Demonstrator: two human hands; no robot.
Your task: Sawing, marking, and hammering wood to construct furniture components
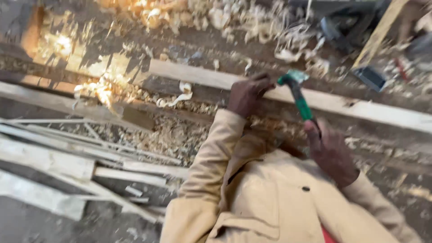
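On plank (342, 105) | left hand (246, 95) | hammer (298, 95) beside, seemingly in right hand (330, 153)

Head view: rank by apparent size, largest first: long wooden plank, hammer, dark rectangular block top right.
1. long wooden plank, spanning much of the frame.
2. hammer, green handle, gripped in the right hand; the left hand rests on the plank.
3. dark rectangular block, smallest, though it lies farther from the camera, so this is less sure.

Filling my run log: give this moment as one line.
left hand: on wooden plank | right hand: grips green-handled hammer | hammer head at plank | wood shavings around
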